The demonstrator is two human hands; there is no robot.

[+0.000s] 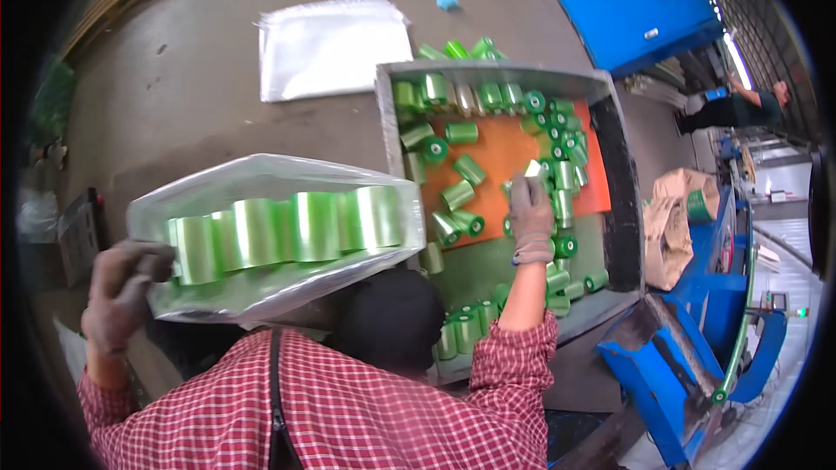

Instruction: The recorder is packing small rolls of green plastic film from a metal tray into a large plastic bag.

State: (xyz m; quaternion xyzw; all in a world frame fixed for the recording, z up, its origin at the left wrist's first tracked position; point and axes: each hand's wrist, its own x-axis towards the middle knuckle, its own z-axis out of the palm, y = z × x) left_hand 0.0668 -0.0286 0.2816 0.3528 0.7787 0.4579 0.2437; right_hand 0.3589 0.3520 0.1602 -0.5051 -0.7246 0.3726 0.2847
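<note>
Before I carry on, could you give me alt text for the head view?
A gloved right hand reaches among loose green rolls in a grey-walled box. The gloved left hand is at the left end of a clear plastic bag holding a row of green rolls. Pale plastic sheeting lies on the floor.

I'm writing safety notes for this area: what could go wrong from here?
The clear bag looks thin, so it might tear near the left hand at its end. Loose green rolls lie at mixed angles around the right hand in the crate and could get knocked about. The rolls outside its far wall might roll away.
</note>
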